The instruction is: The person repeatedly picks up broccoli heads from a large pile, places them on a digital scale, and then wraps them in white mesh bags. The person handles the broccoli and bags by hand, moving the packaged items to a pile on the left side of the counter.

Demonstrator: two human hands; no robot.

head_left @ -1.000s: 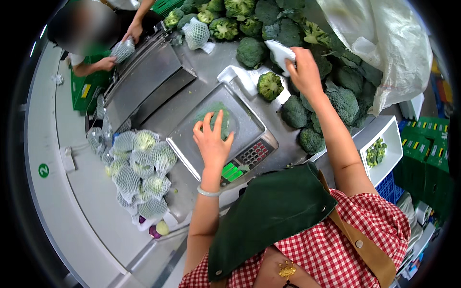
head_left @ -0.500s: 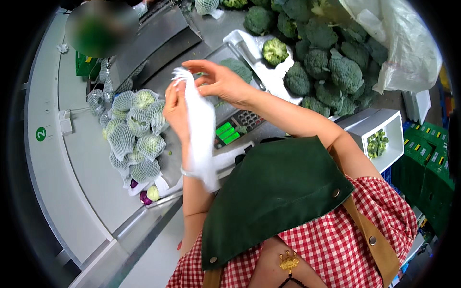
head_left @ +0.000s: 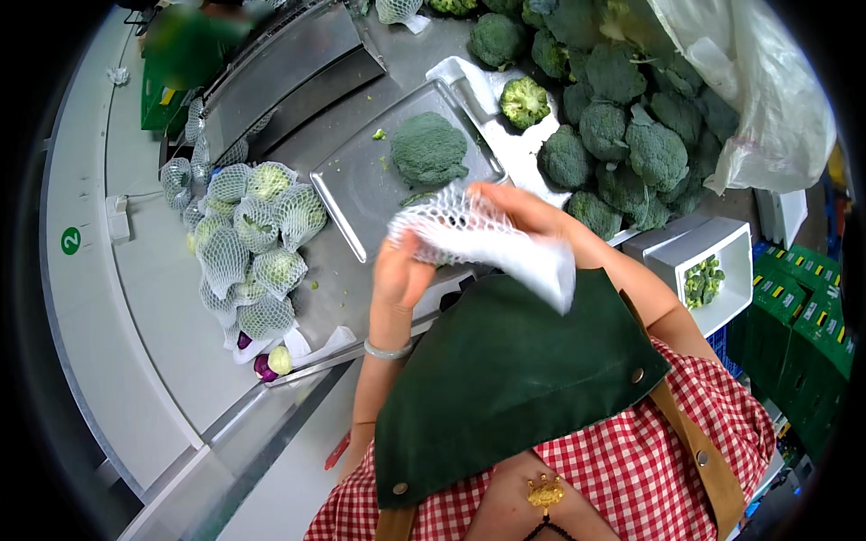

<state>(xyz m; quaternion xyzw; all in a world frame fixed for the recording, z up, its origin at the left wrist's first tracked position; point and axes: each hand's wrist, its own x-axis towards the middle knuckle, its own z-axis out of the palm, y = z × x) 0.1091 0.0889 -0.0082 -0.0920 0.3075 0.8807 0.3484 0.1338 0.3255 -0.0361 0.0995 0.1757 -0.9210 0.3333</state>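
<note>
A white foam net sleeve (head_left: 456,221) is stretched between my two hands, its mesh spread wide at the upper end and its tail bunched towards my apron. My left hand (head_left: 401,275) grips the left end. My right hand (head_left: 528,212) has its fingers closed on the upper right edge; some fingertips are behind the mesh. Just beyond them, a large green broccoli head (head_left: 428,149) sits on the metal scale tray (head_left: 347,167). Part of another green piece shows under the sleeve. The scale's keypad is hidden by my hands and the sleeve.
Several net-wrapped vegetables (head_left: 257,225) lie to the left. A heap of loose broccoli (head_left: 622,135) fills the far right beside a clear plastic bag (head_left: 767,99). A white box (head_left: 735,288) holds broccoli pieces. Green crates (head_left: 794,316) stand at right; a steel machine (head_left: 289,68) stands at far left.
Both hands have come down and nearer my body, opening the bunched sleeve into a spread mesh. The broccoli on the tray, partly hidden before, now shows almost whole.
</note>
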